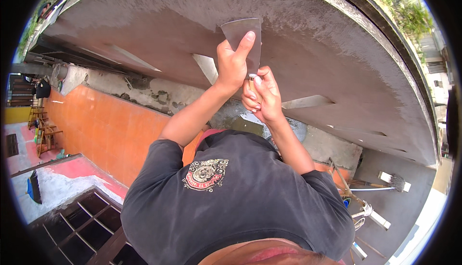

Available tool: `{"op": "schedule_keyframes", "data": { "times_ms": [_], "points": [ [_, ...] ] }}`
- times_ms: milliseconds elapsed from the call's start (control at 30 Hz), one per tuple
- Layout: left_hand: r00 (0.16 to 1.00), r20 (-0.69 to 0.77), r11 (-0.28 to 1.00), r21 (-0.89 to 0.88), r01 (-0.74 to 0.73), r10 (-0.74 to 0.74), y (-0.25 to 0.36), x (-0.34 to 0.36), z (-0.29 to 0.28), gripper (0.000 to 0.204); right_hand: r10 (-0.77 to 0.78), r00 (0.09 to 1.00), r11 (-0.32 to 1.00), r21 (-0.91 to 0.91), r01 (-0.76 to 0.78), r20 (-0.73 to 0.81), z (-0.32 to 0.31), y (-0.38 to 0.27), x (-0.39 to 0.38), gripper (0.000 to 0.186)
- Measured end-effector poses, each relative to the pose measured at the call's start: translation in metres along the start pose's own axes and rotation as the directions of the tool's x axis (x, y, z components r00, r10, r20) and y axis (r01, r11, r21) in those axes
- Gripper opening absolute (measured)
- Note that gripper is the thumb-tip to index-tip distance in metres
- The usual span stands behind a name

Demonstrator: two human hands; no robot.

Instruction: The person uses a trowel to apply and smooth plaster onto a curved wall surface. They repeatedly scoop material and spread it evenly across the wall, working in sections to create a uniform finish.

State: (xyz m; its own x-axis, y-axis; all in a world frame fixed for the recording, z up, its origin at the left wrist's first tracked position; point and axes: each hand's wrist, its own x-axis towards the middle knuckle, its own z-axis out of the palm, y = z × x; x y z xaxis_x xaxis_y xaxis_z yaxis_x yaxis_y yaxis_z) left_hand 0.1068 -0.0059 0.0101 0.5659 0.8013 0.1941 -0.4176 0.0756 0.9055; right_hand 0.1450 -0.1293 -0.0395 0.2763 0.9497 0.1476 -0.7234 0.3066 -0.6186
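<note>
A putty knife [240, 29] with a wide flaring metal blade and a light handle is up in front of a grey-brown coated wall [317, 53]. My right hand [266, 97] wraps its fingers around the handle, just below the metal collar. On the blade lies the thumb of my left hand [231, 68], its other fingers partly hidden behind the metal. The blade points up and away from me; whether its edge touches the wall, I cannot tell. Toward the top the wall's surface looks streaky and lighter, while lower down it is smoother and darker.
Slanted openings [308, 102] cut through the wall. An orange surface [110, 125] stretches out to the left, with wooden chairs [46, 132] beyond it. At the right, a brush-like tool [397, 183] and poles stand near a grey surface. A dark grid window [79, 221] is at lower left.
</note>
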Motion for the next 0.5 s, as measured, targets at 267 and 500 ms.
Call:
{"op": "schedule_keyframes", "data": {
  "times_ms": [267,500],
  "points": [
    [0.993,-0.005,0.984,0.129,0.122,-0.122,0.010,-0.005,0.005,0.030,0.000,1.000,0.994,0.112,0.003,-0.024,0.014,0.000,-0.002,0.008],
    [0.994,0.053,0.993,0.074,0.092,-0.096,0.011,-0.005,0.004,0.031,-0.046,0.998,0.997,0.053,0.048,-0.033,0.011,0.003,-0.010,0.009]
  ]
}}
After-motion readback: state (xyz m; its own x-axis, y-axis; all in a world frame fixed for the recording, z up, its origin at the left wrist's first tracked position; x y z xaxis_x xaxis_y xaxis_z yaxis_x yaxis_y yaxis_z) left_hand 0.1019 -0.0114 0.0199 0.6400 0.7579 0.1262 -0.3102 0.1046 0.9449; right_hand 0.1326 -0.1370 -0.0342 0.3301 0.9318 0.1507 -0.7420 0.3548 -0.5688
